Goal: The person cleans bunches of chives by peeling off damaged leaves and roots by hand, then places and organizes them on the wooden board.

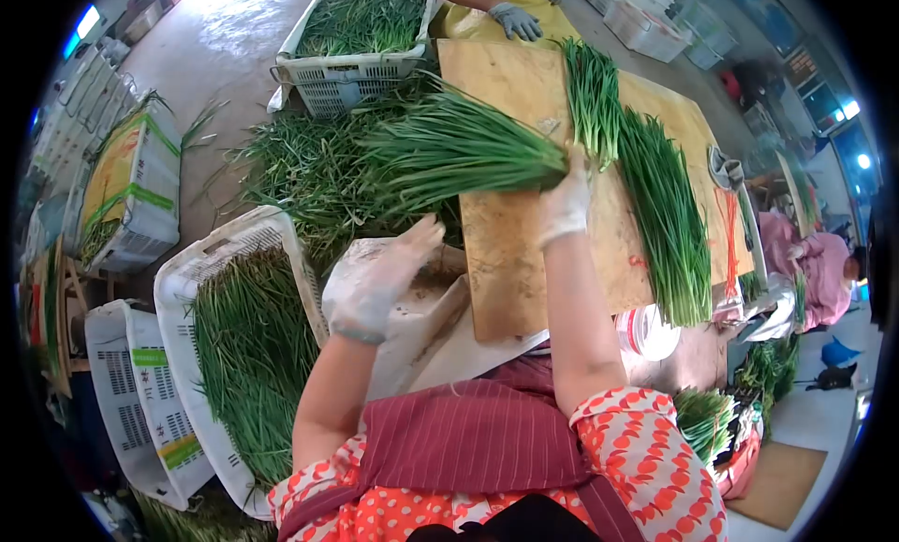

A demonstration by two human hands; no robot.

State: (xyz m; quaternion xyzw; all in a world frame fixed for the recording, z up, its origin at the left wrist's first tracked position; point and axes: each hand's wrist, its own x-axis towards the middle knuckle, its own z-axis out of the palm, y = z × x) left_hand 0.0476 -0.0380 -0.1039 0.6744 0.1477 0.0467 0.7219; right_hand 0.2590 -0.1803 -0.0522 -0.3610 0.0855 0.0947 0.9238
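My right hand [568, 197], in a white glove, grips the base end of a large bunch of green stalks [468, 149] over the left part of a wooden board [510, 247]. The leafy end fans out to the left. Nearer to me on the left, my left hand [389, 275], also gloved, has its fingers apart and touches nothing; it is slightly blurred. Two more bunches lie on the board to the right, a smaller one [592, 102] at the back and a longer one [665, 214] beside it.
Loose leaves [300, 172] are heaped left of the board. A white crate [173, 289] of greens stands at the left, another crate [342, 83] at the back. A co-worker's gloved hand [515, 21] rests on yellow material beyond the board. Red ties [730, 238] hang at the right.
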